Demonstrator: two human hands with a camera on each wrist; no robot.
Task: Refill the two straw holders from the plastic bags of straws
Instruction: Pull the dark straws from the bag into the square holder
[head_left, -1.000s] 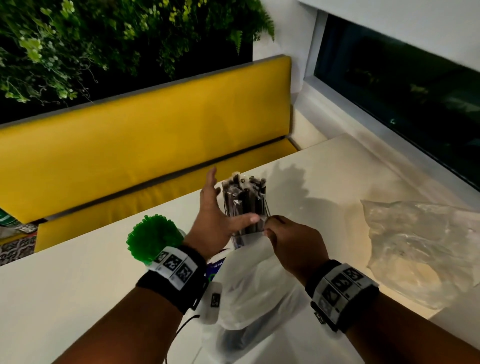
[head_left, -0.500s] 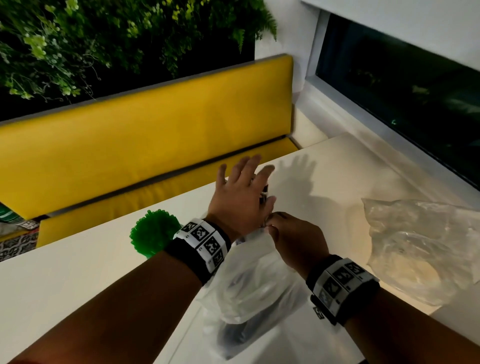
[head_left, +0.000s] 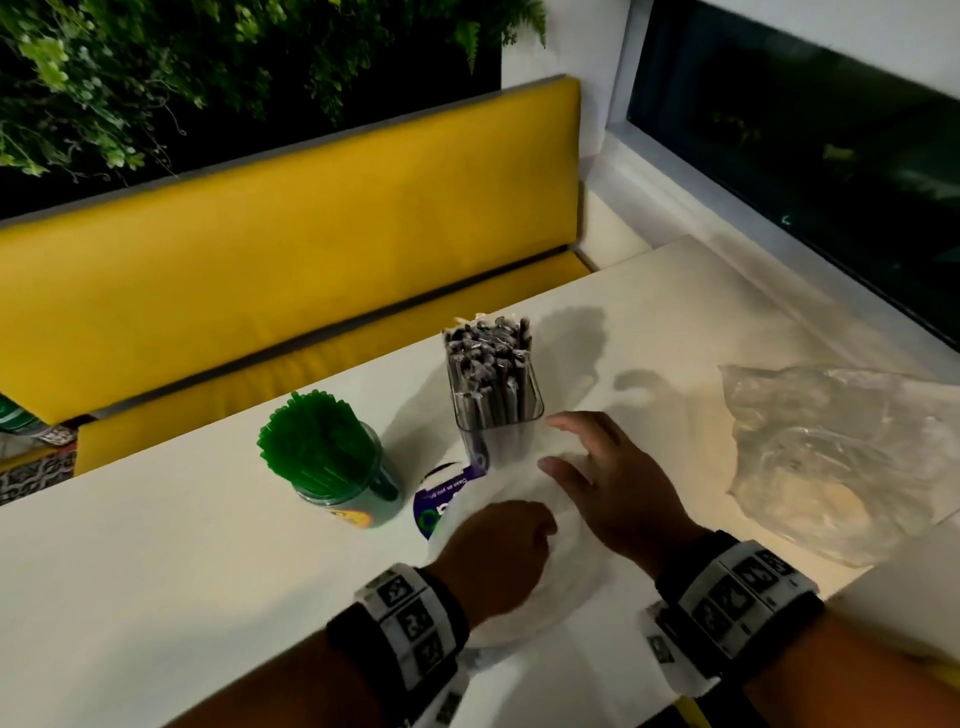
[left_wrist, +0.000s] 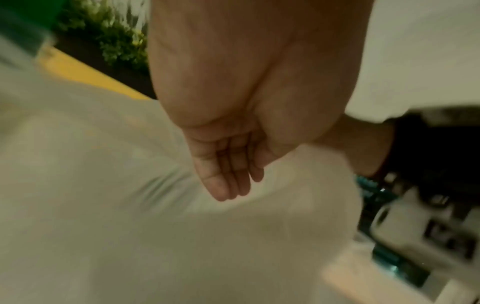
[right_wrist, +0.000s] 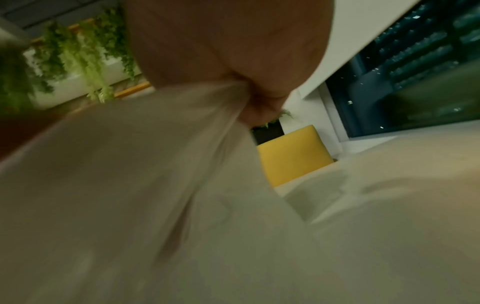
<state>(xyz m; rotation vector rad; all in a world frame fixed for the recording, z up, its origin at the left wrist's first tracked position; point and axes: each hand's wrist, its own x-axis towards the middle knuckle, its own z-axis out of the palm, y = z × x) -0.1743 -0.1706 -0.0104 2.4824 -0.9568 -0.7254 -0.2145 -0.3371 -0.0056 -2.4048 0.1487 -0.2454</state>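
A round clear holder (head_left: 345, 480) is standing on the left of the white table (head_left: 130, 571), packed full of green straws (head_left: 306, 436). Just right, a square clear holder (head_left: 498, 426) is brimming with dark wrapped straws (head_left: 488, 358). In front, the left hand (head_left: 493, 556) is resting on a limp white plastic bag (head_left: 524, 603), fingers relaxed. The right hand (head_left: 618, 499) is pinching the film, which looks light and slippery, best gripped by its bunched edge. Far right, a crumpled clear bag (head_left: 831, 452) is lying apparently empty.
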